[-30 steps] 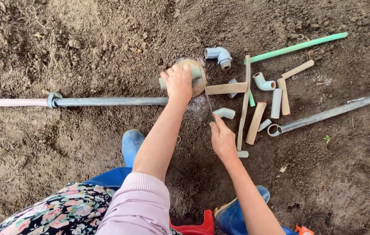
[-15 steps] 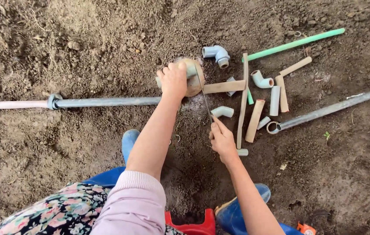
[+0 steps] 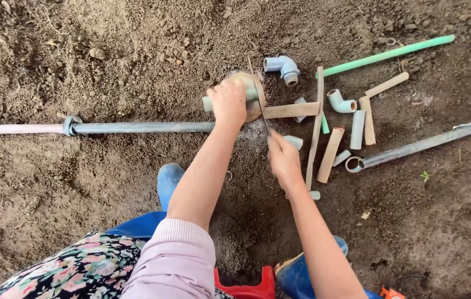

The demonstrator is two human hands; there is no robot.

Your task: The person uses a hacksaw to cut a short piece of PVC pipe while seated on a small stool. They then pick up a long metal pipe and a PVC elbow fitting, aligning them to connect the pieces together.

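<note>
**A:** Head view, starting nearest us: our blue rubber boots (image 3: 168, 182) stand in the dirt either side of a red stool (image 3: 246, 288), and our two arms reach forward over them.

**B:** Our right hand (image 3: 284, 160) is closed around the handle end of a thin saw blade (image 3: 261, 108). The blade runs away from us, up past the left hand.

**A:** And our left hand (image 3: 227, 102) is curled shut, pressing down on a short pale-green pipe piece (image 3: 209, 103). Its cut end sticks out to the left of the fingers; the rest is hidden under the palm.

**B:** We see the blade crossing that piece just right of our left hand, so the pipe piece lies under the left hand and ahead of the right. A round tan object sits beneath it; we cannot tell what it is.

**A:** A long grey pipe (image 3: 141, 127) lies to the left, its end meeting our left wrist.

**B:** Farther right lie scattered tan pipe offcuts (image 3: 329, 155), a grey elbow fitting (image 3: 284, 66) and a long green pipe (image 3: 387, 55).
</note>
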